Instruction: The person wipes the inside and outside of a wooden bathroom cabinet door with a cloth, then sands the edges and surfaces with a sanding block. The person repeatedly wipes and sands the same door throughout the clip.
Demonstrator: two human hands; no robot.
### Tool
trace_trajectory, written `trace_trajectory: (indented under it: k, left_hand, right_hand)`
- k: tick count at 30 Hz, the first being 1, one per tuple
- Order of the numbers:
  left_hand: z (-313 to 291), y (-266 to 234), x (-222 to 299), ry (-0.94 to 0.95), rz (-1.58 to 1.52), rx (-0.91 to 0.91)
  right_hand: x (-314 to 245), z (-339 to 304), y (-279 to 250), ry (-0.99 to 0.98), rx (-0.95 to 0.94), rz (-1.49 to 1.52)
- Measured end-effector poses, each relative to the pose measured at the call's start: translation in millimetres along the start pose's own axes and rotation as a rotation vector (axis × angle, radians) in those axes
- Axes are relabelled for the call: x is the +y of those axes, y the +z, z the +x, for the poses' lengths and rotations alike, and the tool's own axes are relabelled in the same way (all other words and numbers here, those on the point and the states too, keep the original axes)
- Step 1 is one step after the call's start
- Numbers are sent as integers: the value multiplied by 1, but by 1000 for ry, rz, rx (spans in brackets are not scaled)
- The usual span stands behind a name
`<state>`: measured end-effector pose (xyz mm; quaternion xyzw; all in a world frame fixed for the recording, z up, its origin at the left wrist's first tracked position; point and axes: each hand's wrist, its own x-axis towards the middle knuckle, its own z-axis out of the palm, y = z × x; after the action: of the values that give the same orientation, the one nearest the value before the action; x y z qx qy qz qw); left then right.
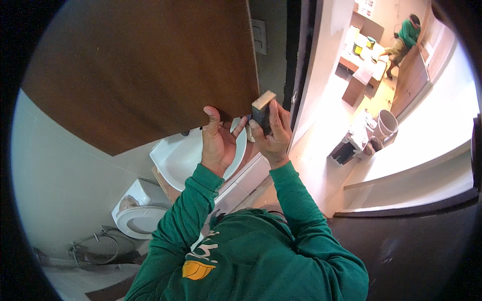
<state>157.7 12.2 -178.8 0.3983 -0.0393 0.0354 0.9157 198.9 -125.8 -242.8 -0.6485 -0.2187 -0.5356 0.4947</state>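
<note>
Simply a dark, pale-topped block [261, 114] in the right hand [275, 135].

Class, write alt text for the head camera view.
The right hand holds a dark-and-pale block by a brown panel, the left hand at the panel's lower edge. Below are a white sink and toilet; another person, upper right.

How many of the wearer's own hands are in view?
2: the left hand, at the brown panel's lower edge; the right hand, holding the block.
</note>
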Motion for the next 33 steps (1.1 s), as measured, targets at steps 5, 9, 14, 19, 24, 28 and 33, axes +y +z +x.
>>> trace_trajectory:
  k: [5, 9, 14, 19, 24, 28, 33]
  left_hand:
    - [3, 6, -4, 43, -47, 80]
    - [1, -4, -4, 38, 5, 51]
    - [2, 4, -4, 53, -56, 77]
    - [4, 6, -1, 55, -49, 97]
    - [2, -2, 0, 51, -45, 42]
    - [-6, 0, 1, 28, -2, 60]
    - [-6, 1, 0, 36, -20, 58]
  right_hand:
    - [-9, 80, 20, -144, 108, 38]
    - [-44, 187, 35, -338, 143, 118]
    - [-65, 209, 32, -195, 51, 265]
    - [-13, 71, 19, -151, 20, -10]
    - [6, -41, -3, 160, -87, 59]
    - [-3, -64, -19, 243, -64, 90]
    - [-3, -30, -11, 115, -52, 60]
